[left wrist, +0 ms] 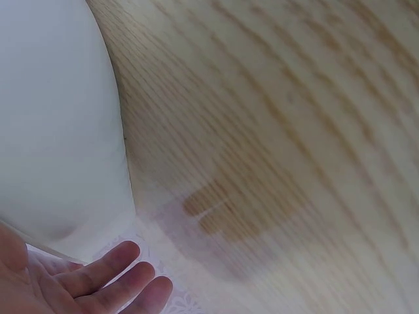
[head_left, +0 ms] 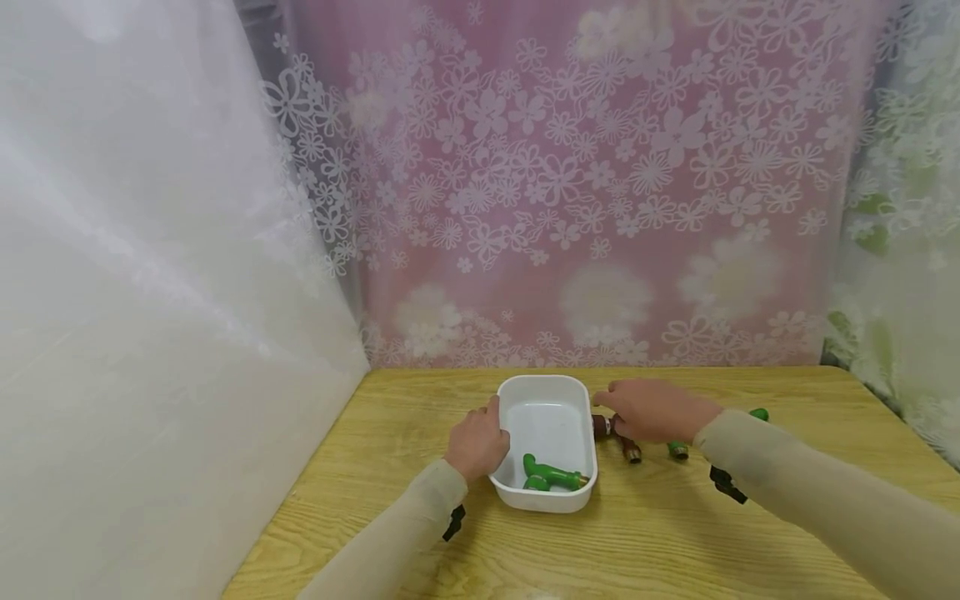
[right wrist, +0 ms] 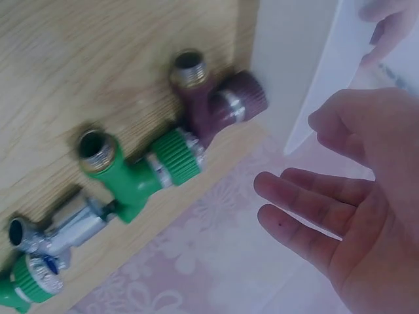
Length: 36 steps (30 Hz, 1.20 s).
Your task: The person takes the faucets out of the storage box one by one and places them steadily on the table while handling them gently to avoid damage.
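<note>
My left hand (head_left: 477, 443) grips the left rim of a white plastic tub (head_left: 546, 500); in the left wrist view several of its fingers (left wrist: 105, 271) stick out beside the wall. Inside the tub, at the near end, lies a green tap (head_left: 551, 475) with a brass-coloured threaded end. My right hand (head_left: 652, 410) hovers over the table just right of the tub, holding nothing. Close to it, a maroon tap (right wrist: 196, 111) lies against the tub's side. In the right wrist view the right fingers are spread and apart from the taps.
Beyond the maroon tap, a green tap (right wrist: 127, 183), a silver tap (right wrist: 75, 226) and another green tap (right wrist: 29, 284) lie in a row on the wooden table (head_left: 390, 517). A pink flowered curtain (head_left: 525, 208) hangs behind; a white sheet (head_left: 150, 333) hangs left.
</note>
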Each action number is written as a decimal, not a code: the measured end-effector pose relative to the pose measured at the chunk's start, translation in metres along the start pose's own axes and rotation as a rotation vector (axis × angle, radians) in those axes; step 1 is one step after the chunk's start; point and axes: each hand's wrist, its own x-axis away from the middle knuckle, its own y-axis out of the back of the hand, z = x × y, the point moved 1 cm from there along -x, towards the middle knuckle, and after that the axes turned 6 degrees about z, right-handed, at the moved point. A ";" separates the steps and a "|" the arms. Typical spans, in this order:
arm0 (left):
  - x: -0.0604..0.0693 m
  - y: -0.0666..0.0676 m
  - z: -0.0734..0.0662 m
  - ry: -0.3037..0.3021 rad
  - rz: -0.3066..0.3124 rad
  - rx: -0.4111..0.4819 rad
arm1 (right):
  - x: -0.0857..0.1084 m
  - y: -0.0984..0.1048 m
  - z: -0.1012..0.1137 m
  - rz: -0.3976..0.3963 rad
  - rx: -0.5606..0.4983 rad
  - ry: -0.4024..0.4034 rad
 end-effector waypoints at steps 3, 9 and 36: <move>0.000 0.001 0.001 -0.003 0.003 0.006 | -0.006 0.003 0.008 0.015 0.017 0.011; 0.001 0.001 0.002 -0.006 0.002 0.017 | -0.016 0.007 0.025 0.024 0.023 0.053; -0.003 -0.001 0.003 -0.009 0.014 0.018 | -0.060 0.010 0.078 0.217 -0.003 0.134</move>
